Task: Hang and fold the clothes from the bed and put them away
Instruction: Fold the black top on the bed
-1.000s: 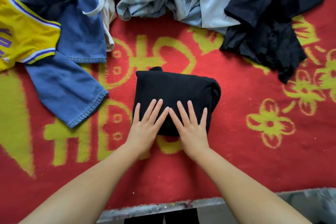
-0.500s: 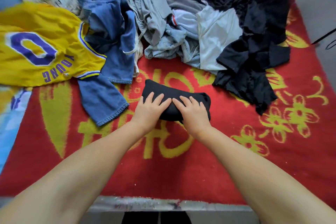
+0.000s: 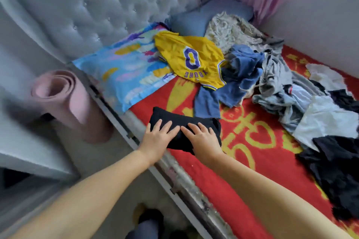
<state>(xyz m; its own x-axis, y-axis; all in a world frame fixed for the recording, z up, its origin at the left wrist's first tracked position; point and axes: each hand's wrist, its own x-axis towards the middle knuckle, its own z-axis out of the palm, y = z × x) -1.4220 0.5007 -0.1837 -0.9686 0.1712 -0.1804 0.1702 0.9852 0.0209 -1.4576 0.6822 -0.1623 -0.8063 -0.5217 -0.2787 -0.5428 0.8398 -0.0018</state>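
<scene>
A folded black garment sits at the near left edge of the red blanket on the bed. My left hand and my right hand grip it side by side, fingers spread over its top and thumbs hidden beneath. Behind it lie unfolded clothes: a yellow jersey with a purple 0, blue denim, crumpled grey pieces, a pale shirt and dark clothes at the right.
A colourful pillow lies against the grey tufted headboard. On the floor to the left stands a rolled pink mat. The worn bed frame edge runs diagonally below my hands. A white wall bounds the bed's far side.
My view has swung left to take in the headboard and floor. The black garment has moved with both hands from the middle of the blanket to the bed's near left edge.
</scene>
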